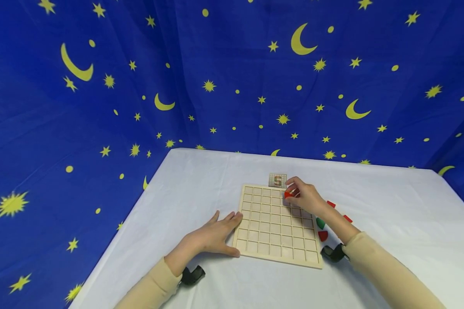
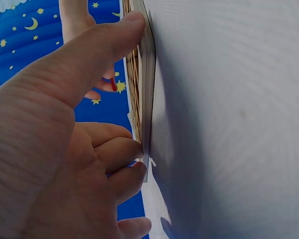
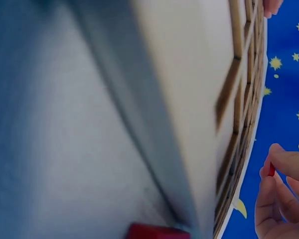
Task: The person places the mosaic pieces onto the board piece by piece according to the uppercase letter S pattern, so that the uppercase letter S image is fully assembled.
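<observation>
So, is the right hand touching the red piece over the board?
Touching: the right wrist view shows the right hand pinching the red piece, no gap visible.

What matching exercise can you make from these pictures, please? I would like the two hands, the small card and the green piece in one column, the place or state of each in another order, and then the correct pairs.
Column one
1. small card
2. right hand
3. green piece
4. left hand

Column two (sides as seen in the head view)
A. lies beside the right edge of the grid board
B. touches the board's left edge
C. lies by the board's far edge
D. pinches a red piece over the board

Right pairs: 1-C, 2-D, 3-A, 4-B
</observation>
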`<move>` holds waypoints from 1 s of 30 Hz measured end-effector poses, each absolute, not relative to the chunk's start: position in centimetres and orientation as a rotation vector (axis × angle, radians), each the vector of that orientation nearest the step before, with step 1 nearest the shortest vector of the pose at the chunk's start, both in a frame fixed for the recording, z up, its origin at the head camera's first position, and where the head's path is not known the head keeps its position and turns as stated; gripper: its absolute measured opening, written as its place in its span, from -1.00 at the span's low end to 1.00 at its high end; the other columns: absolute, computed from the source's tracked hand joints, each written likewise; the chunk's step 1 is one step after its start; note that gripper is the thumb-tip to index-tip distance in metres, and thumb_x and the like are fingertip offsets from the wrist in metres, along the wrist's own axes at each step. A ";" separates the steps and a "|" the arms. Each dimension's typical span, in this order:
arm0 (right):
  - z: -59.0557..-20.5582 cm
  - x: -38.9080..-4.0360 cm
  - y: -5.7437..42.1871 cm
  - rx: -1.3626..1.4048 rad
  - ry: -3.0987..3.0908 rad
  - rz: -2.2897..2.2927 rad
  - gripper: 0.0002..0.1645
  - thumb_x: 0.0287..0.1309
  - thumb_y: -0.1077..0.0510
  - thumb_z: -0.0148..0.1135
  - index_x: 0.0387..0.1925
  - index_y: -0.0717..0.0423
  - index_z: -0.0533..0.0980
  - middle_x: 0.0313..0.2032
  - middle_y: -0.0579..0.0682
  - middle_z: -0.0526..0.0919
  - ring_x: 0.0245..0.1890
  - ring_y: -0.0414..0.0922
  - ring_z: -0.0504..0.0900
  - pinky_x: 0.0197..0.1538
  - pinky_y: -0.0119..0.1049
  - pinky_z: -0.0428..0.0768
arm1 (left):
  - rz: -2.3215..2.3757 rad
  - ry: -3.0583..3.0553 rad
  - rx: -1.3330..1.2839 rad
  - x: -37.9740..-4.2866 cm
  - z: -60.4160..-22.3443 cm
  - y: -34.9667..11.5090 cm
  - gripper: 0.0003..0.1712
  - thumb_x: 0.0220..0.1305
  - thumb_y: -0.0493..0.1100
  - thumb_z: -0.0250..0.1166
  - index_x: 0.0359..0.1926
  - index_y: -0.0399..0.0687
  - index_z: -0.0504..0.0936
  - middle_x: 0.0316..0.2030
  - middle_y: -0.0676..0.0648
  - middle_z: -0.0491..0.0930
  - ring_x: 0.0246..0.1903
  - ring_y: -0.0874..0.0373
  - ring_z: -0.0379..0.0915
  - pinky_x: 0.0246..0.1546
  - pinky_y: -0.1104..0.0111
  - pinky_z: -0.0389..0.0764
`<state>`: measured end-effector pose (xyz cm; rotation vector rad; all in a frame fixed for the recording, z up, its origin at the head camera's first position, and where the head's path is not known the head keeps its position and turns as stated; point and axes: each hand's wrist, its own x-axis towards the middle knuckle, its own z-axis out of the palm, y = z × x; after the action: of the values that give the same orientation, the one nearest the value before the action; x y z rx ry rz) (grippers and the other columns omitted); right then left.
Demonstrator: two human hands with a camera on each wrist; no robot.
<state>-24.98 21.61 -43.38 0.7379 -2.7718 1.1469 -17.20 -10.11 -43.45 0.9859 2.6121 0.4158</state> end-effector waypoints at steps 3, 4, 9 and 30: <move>-43.7 -25.1 21.5 0.746 -2.790 1.134 -0.47 -0.02 0.37 0.38 0.01 0.34 0.37 -0.28 0.07 0.64 -0.32 -0.05 0.63 -0.29 -0.24 0.60 | 0.414 2.610 0.983 -17.2 -43.5 -10.1 0.18 0.02 0.28 0.36 0.45 -0.23 -0.01 0.43 -0.15 -0.04 0.41 0.02 -0.19 0.31 -0.10 -0.26; -43.8 -25.1 21.5 0.751 -2.800 1.123 -0.47 -0.02 0.37 0.38 0.01 0.34 0.37 -0.28 0.06 0.64 -0.32 -0.05 0.63 -0.28 -0.24 0.59 | 0.414 2.609 0.983 -17.3 -43.5 -10.1 0.18 0.02 0.28 0.36 0.45 -0.23 -0.01 0.43 -0.15 -0.04 0.41 0.02 -0.19 0.31 -0.10 -0.26; -44.0 -24.9 21.3 0.765 -2.836 1.066 -0.47 -0.02 0.35 0.38 0.01 0.33 0.38 -0.26 0.08 0.64 -0.30 -0.03 0.63 -0.27 -0.21 0.60 | 0.427 2.603 0.980 -17.3 -43.5 -10.2 0.18 0.02 0.29 0.36 0.45 -0.22 0.00 0.43 -0.15 -0.03 0.41 0.01 -0.18 0.31 -0.10 -0.25; -44.6 -25.1 21.2 0.846 -2.832 0.993 -0.48 -0.03 0.31 0.41 -0.03 0.24 0.40 -0.25 0.05 0.64 -0.34 -0.11 0.60 -0.29 -0.23 0.55 | 0.418 2.607 0.968 -17.3 -43.5 -10.2 0.18 0.02 0.30 0.35 0.46 -0.20 -0.01 0.44 -0.13 -0.04 0.41 0.01 -0.17 0.31 -0.11 -0.24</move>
<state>-25.11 21.20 -44.63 0.8460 -2.8319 0.9928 -17.26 -10.18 -43.55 0.9676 2.6073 0.4181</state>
